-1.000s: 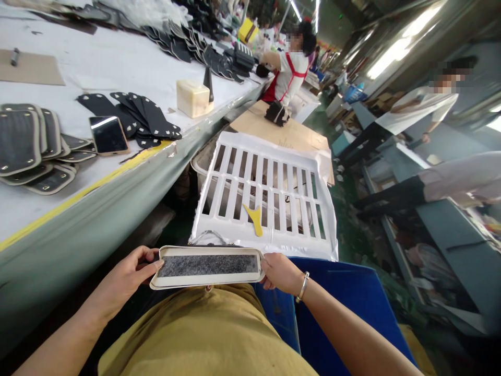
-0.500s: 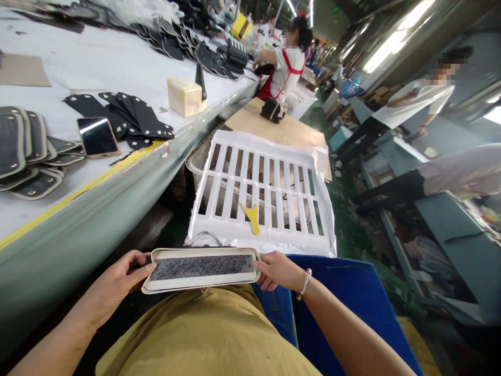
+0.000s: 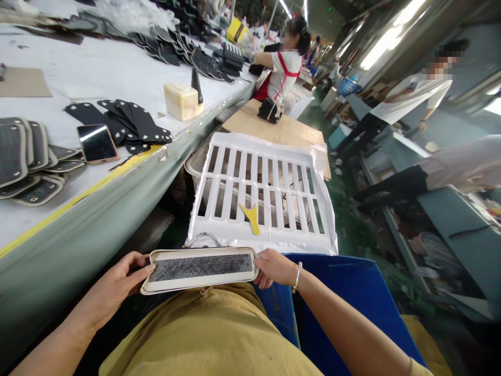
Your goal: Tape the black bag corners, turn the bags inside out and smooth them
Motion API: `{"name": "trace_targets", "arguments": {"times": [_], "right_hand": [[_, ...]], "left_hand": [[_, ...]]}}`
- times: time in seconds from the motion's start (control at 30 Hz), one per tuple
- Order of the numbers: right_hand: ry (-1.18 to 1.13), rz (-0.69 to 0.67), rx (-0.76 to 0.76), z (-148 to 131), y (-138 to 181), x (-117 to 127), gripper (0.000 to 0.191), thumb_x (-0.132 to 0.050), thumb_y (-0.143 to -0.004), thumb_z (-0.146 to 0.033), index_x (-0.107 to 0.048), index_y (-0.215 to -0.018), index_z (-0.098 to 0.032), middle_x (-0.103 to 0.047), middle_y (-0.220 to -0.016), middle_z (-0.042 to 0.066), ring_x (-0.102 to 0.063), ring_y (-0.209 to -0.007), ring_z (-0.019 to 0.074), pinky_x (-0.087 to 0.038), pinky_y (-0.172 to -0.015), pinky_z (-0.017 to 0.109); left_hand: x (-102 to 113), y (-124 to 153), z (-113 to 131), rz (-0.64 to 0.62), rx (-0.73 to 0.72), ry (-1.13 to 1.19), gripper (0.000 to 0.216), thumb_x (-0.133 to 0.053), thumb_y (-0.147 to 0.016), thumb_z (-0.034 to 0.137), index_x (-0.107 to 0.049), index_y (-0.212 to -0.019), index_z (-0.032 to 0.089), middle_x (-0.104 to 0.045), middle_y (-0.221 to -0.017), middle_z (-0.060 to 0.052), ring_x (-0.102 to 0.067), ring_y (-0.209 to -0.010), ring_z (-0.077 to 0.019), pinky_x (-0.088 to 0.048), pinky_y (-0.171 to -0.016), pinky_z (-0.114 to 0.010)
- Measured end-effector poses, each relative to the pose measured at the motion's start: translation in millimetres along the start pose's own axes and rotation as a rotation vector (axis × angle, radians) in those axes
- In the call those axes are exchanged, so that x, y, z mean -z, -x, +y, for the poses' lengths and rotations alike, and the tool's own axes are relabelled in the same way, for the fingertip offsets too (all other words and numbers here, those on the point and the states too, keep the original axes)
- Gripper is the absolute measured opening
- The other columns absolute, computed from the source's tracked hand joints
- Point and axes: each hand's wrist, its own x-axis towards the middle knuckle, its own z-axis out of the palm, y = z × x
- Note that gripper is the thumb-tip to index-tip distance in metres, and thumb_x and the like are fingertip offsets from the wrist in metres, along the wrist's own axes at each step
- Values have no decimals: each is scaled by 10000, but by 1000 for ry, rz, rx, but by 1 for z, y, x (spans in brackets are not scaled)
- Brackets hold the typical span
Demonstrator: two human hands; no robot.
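In front of my body, both hands hold a long, shallow handbag piece [image 3: 201, 267] level by its two ends. It has a cream rim with rounded corners and a grey speckled strip along its middle. My left hand [image 3: 131, 274] grips the left end, thumb on top of the rim. At the other end my right hand [image 3: 273, 266] pinches the corner, fingers curled under. A small metal fitting [image 3: 204, 290] shows at the piece's near edge. Just beyond lies a white slotted rack [image 3: 270, 196], with a yellow Y-shaped piece [image 3: 251, 218] on it.
Left, a long white table [image 3: 121, 68] holds dark cream-edged panels [image 3: 11, 151], black strips [image 3: 136, 120], a phone [image 3: 97, 142] and a yellowish block [image 3: 180, 101]. A blue bin [image 3: 344, 303] stands right. A seated co-worker [image 3: 284, 73] is ahead; another person [image 3: 415, 99] stands right.
The handbag piece and both hands stay almost in place, the right hand shifting very slightly left. The view has tilted a little; the grip is the same.
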Motion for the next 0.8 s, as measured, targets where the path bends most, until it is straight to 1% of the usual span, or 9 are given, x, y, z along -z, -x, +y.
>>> {"name": "trace_targets", "arguments": {"times": [0.13, 0.2, 0.27, 0.37, 0.5, 0.57, 0.63, 0.7, 0.8], "right_hand": [[-176, -124, -10, 0, 6, 12, 429, -264, -888, -290, -608, -711, -105, -701, -731, 132, -667, -582, 162, -549, -536, 262], [-277, -177, 0, 5, 5, 16, 455, -252, -891, -311, -627, -754, -91, -700, -724, 133, -666, -575, 164, -541, -527, 257], [-337, -198, 17, 12, 2, 19, 444, -283, -880, -329, -636, -778, -79, -696, -698, 133, -662, -557, 167, -529, -500, 246], [-332, -208, 55, 20, -3, 21, 425, -356, -848, -369, -631, -731, -67, -690, -668, 135, -657, -545, 166, -526, -494, 239], [-314, -251, 134, 19, -2, 22, 373, -477, -802, -436, -602, -761, -88, -696, -692, 112, -662, -570, 166, -533, -506, 243], [-218, -186, 102, 13, 0, 19, 303, -496, -806, -401, -575, -744, -115, -695, -673, 86, -654, -544, 155, -525, -480, 233], [-58, -77, 28, 5, 0, 14, 265, -479, -816, -310, -544, -634, -129, -684, -620, 75, -630, -484, 137, -504, -429, 208], [59, -1, -30, -2, -2, 7, 326, -447, -809, -220, -500, -499, -136, -659, -544, 80, -588, -412, 118, -460, -366, 175], [87, -6, -54, -6, -6, 2, 417, -398, -805, -145, -474, -395, -139, -626, -470, 94, -550, -362, 99, -419, -332, 147]], "left_hand": [[-2, 2, 2, 6, 14, 9, 365, -697, -677, 454, -446, -804, 222, -538, -726, 66, -511, -595, -102, -449, -521, -189], [-2, 2, 3, 10, 12, 11, 366, -702, -675, 448, -442, -795, 220, -542, -729, 67, -513, -597, -98, -453, -527, -187], [-2, 2, 3, 15, 10, 16, 369, -707, -668, 442, -440, -787, 217, -548, -742, 65, -518, -603, -99, -455, -527, -189], [-2, 2, 4, 24, 16, 24, 381, -719, -653, 435, -436, -783, 215, -554, -765, 57, -522, -613, -104, -450, -513, -188], [-3, 3, 7, 17, 37, 48, 393, -724, -656, 424, -417, -782, 214, -540, -783, 55, -505, -618, -94, -448, -508, -179], [-4, 4, 8, 10, 45, 56, 391, -720, -665, 422, -413, -790, 215, -531, -789, 55, -496, -615, -89, -445, -505, -176], [-5, 4, 10, 6, 49, 59, 391, -717, -671, 421, -409, -793, 214, -525, -799, 56, -487, -607, -84, -439, -496, -173], [-5, 4, 10, 8, 47, 56, 392, -711, -677, 426, -403, -792, 213, -519, -806, 57, -477, -598, -79, -430, -484, -169], [-4, 3, 10, 13, 41, 39, 393, -702, -687, 436, -394, -789, 213, -504, -780, 64, -466, -590, -75, -423, -483, -163]]}}
